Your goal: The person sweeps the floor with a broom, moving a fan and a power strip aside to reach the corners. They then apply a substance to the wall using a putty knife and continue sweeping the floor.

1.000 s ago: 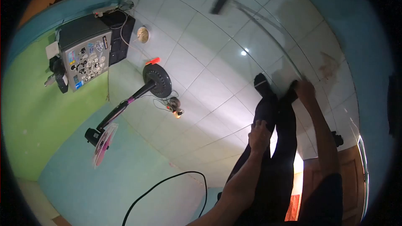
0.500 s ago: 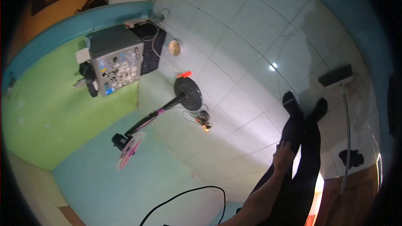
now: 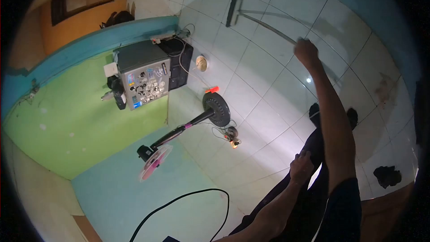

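My right hand (image 3: 307,51) is closed round the end part of a metal handle, reaching out over the tiled floor. The handle belongs to a long-handled broom (image 3: 268,27) with a wide dark head (image 3: 232,11) and a pale edge, which rests on the tiles ahead. My left hand (image 3: 302,166) lies on my dark-clothed leg near the knee, its fingers spread over the cloth and holding nothing. Below my right forearm show my feet in dark socks (image 3: 315,114).
A pedestal fan (image 3: 216,109) stands by the wall, near small items with cords (image 3: 232,133). A small fridge (image 3: 142,56) covered in stickers, a round tub (image 3: 201,63), an orange object (image 3: 212,90) and a dark crumpled cloth (image 3: 387,177) are around the floor.
The broom has swung from the right side to the far middle of the floor, and my right hand now shows gripping its handle. My left hand stays on my leg.
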Demonstrator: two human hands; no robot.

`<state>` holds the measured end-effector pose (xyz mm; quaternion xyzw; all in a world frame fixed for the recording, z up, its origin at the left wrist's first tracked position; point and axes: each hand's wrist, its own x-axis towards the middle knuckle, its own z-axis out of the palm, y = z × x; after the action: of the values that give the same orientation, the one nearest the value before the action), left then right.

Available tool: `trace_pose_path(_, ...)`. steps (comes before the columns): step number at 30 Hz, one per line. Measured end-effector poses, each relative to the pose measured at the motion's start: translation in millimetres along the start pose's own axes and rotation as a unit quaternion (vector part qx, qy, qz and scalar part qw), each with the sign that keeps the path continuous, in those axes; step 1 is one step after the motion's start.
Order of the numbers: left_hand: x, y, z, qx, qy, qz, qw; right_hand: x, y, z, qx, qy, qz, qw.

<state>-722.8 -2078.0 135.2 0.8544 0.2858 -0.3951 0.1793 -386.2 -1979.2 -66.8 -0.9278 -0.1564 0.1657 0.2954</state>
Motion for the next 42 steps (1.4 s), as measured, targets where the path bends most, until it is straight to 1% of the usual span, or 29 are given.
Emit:
trace_pose_path(1, -0.7, 0.6, 0.6, 0.006, 0.003, 0.015, 1.000, 14.9, -38.2, -41.1, 0.015, -0.018, 0.072, 0.997)
trace_pose_path(2, -2.3, 4.4, -3.9, 0.012, 0.001, 0.020, 1.000, 23.7, -56.7, -52.1, 0.036, -0.010, 0.067, 0.997)
trace_pose_path(4, -8.4, 18.9, -19.9, -0.122, 0.003, -0.057, 0.991, 22.2, -76.8, -77.3, 0.024, 0.008, 0.055, 0.998)
trace_pose_path(5, -8.8, 23.4, -25.0, -0.029, -0.001, -0.009, 1.000, 8.5, -77.9, -89.1, -0.009, 0.017, 0.047, 0.999)
trace_pose_path(6, -7.0, 21.4, -17.6, -0.002, 0.001, 0.011, 1.000, -7.9, -68.5, -90.6, -0.013, 0.028, 0.037, 0.999)
trace_pose_path(8, -5.1, 21.1, -4.5, 0.028, 0.022, 0.008, 0.999, -51.7, -34.2, -87.5, -0.029, 0.001, 0.068, 0.997)
trace_pose_path(9, -5.2, 24.4, -1.0, 0.030, 0.017, 0.010, 0.999, -78.3, 4.8, -60.9, -0.040, -0.006, 0.015, 0.999)
trace_pose_path(10, -4.9, 27.8, 1.7, 0.038, -0.002, -0.006, 0.999, -111.6, 30.0, -62.9, 0.001, -0.020, 0.050, 0.999)
trace_pose_path(11, -6.2, 30.5, 3.7, 0.048, -0.021, -0.025, 0.998, -152.5, 70.7, -38.4, 0.055, 0.039, 0.045, 0.997)
trace_pose_path(12, -9.1, 36.6, 4.6, 0.049, -0.017, -0.040, 0.998, -188.6, 94.1, -53.0, 0.054, -0.003, 0.057, 0.997)
trace_pose_path(13, -10.5, 40.8, 7.3, 0.050, -0.016, -0.039, 0.998, -222.5, 115.2, -61.8, 0.060, -0.020, 0.150, 0.987)
trace_pose_path(14, -11.9, 45.8, 12.6, 0.046, -0.014, -0.055, 0.997, -256.0, 132.6, -77.6, 0.017, -0.051, 0.171, 0.984)
trace_pose_path(15, -16.6, 50.5, 19.8, 0.042, -0.016, -0.071, 0.996, -288.0, 148.5, -97.9, 0.033, -0.080, 0.240, 0.967)
trace_pose_path(16, -21.1, 55.7, 26.6, 0.052, -0.007, -0.073, 0.996, -316.1, 156.0, -130.0, -0.013, -0.115, 0.255, 0.960)
trace_pose_path(17, -26.2, 60.2, 35.5, 0.063, -0.002, -0.074, 0.995, -349.8, 171.8, -150.4, -0.002, -0.095, 0.250, 0.964)
trace_pose_path(18, -33.6, 58.6, 51.9, 0.086, 0.076, -0.016, 0.993, -390.1, 193.2, -168.9, 0.007, -0.075, 0.250, 0.965)
trace_pose_path(21, -44.8, 75.5, 70.9, 0.106, 0.053, -0.011, 0.993, -514.4, 265.0, -212.2, -0.100, -0.061, 0.237, 0.965)
trace_pose_path(23, -52.8, 96.6, 74.9, 0.118, 0.050, -0.023, 0.991, -585.0, 293.0, -252.1, -0.089, -0.047, 0.281, 0.954)
trace_pose_path(24, -55.7, 97.1, 84.9, 0.127, 0.054, -0.017, 0.990, -617.0, 303.4, -278.1, -0.130, -0.084, 0.267, 0.951)
trace_pose_path(25, -58.7, 96.9, 94.7, 0.138, 0.058, -0.012, 0.989, -685.5, 352.2, -268.9, -0.091, -0.229, 0.357, 0.901)
trace_pose_path(26, -63.0, 102.9, 98.9, 0.144, 0.052, -0.003, 0.988, -715.7, 368.0, -283.3, -0.089, -0.228, 0.369, 0.897)
trace_pose_path(29, -72.2, 107.3, 119.9, 0.184, 0.076, 0.011, 0.980, -818.7, 385.3, -308.8, -0.142, -0.096, 0.371, 0.913)
trace_pose_path(33, -84.4, 118.0, 139.2, 0.209, 0.081, 0.045, 0.973, -942.0, 385.0, -345.2, -0.225, 0.076, 0.369, 0.898)
trace_pose_path(34, -88.2, 126.1, 140.6, 0.225, 0.073, 0.034, 0.971, -981.1, 391.5, -340.4, -0.224, 0.074, 0.380, 0.894)
trace_pose_path(37, -100.4, 132.3, 151.1, 0.256, 0.071, 0.038, 0.963, -1088.9, 417.3, -294.1, -0.058, 0.080, 0.455, 0.885)
trace_pose_path(38, -104.5, 135.2, 153.0, 0.247, 0.077, 0.055, 0.964, -1019.2, 381.6, -324.7, -0.014, 0.201, 0.438, 0.876)
trace_pose_path(39, -107.4, 138.3, 155.7, 0.237, 0.083, 0.072, 0.965, -967.9, 351.4, -347.5, -0.012, 0.205, 0.444, 0.872)
trace_pose_path(40, -111.1, 141.6, 158.9, 0.242, 0.083, 0.078, 0.964, -930.7, 326.3, -367.0, 0.003, 0.163, 0.452, 0.877)
trace_pose_path(42, -113.1, 155.0, 168.6, 0.229, 0.076, 0.126, 0.962, -915.7, 313.3, -375.7, 0.057, 0.057, 0.491, 0.867)
